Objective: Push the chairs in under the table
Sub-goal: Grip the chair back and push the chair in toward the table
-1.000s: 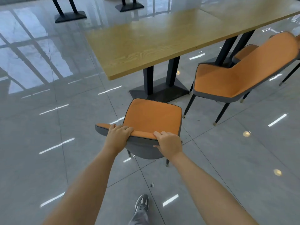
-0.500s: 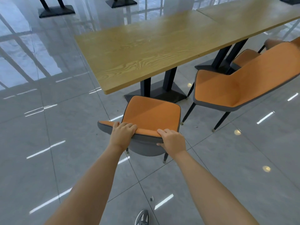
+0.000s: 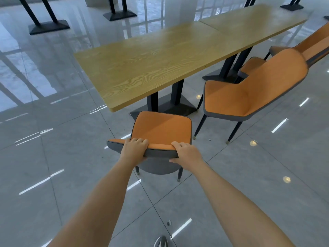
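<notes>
An orange chair with a grey back (image 3: 162, 130) stands at the near end of a long wooden table (image 3: 153, 65), its seat front just short of the table's edge. My left hand (image 3: 134, 148) grips the top of its backrest on the left. My right hand (image 3: 187, 153) grips the same backrest on the right, thumb against the grey back. A second orange chair (image 3: 249, 93) stands pulled out at the table's right side, turned at an angle. Behind it a third orange chair (image 3: 309, 45) is partly cut off by the frame.
The table stands on black pedestal legs with a flat base (image 3: 176, 106) just ahead of the held chair. More black table bases (image 3: 48, 26) stand at the far left on the glossy tiled floor. My shoe (image 3: 161, 242) shows at the bottom edge.
The held chair has moved forward toward the table, its seat front now close to the table's end. Both hands have kept their grip on the backrest.
</notes>
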`<state>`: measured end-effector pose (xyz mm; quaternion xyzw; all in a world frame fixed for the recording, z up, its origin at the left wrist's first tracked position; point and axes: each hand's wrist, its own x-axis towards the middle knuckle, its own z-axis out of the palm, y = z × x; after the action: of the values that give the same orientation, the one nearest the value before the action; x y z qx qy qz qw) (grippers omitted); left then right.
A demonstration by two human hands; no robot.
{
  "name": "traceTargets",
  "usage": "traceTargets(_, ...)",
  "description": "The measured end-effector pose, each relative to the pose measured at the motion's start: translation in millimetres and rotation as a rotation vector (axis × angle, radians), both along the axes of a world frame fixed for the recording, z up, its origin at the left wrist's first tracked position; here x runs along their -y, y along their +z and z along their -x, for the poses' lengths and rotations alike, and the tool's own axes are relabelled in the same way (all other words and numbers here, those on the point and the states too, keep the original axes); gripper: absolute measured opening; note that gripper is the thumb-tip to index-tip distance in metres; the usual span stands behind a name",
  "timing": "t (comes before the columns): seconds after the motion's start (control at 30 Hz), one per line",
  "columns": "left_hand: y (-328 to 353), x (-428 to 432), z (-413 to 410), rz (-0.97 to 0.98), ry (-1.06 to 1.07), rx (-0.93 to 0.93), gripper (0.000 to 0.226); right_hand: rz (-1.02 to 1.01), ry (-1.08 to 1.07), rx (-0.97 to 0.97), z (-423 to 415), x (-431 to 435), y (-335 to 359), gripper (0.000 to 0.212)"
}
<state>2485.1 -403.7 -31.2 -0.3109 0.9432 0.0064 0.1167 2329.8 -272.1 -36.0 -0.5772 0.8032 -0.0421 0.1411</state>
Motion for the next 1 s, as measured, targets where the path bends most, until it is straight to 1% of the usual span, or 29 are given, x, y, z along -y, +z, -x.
traceTargets(0.07, 5.2, 3.8, 2.9, -0.058, -0.024, 0.069, 0.041, -0.034, 0.004, 0.008, 0.4, -2.4, 6.2, 0.048)
traceTargets(0.13, 10.8, 7.2, 6.5, -0.136, -0.017, 0.11, 0.051, -0.075, -0.005, 0.03, 0.7, -2.5, 13.6, 0.047)
traceTargets(0.2, 18.8, 9.1, 11.5, -0.209, 0.005, 0.139, 0.054, -0.105, -0.028, 0.051, 1.8, -2.2, 22.2, 0.048)
traceTargets(0.27, 27.2, 9.4, 19.0, -0.217, -0.032, 0.162, 0.054, -0.132, -0.054, 0.061, 4.2, -2.3, 31.6, 0.054)
traceTargets(0.3, 32.0, 8.6, 23.1, -0.205, -0.05, 0.157, 0.054, -0.147, -0.068, 0.057, 6.6, -2.4, 36.9, 0.058)
traceTargets(0.4, 47.2, 0.6, 36.8, -0.144, 0.004, 0.068, 0.059, -0.15, -0.12, 0.047, 18.0, -5.9, 53.2, 0.069)
traceTargets(0.53, 63.1, -11.8, 66.0, 0.024, -0.028, -0.068, 0.059, -0.024, -0.18, -0.031, 45.0, -19.8, 74.8, 0.073)
traceTargets(0.63, 77.4, -18.6, 102.5, 0.109, -0.09, -0.109, 0.061, 0.044, -0.226, -0.087, 76.9, -37.1, 93.0, 0.074)
traceTargets(0.8, 108.2, -40.1, 193.4, 0.224, -0.188, -0.204, 0.062, 0.172, -0.314, -0.179, 160.7, -80.3, 124.5, 0.076)
traceTargets(0.9, 128.7, -61.9, 263.3, 0.3, -0.244, -0.254, 0.063, 0.205, -0.368, -0.251, 227.8, -115.0, 140.7, 0.077)
traceTargets(1.0, 151.0, -91.6, 342.3, 0.324, -0.257, -0.302, 0.062, 0.258, -0.417, -0.291, 300.9, -155.0, 159.3, 0.076)
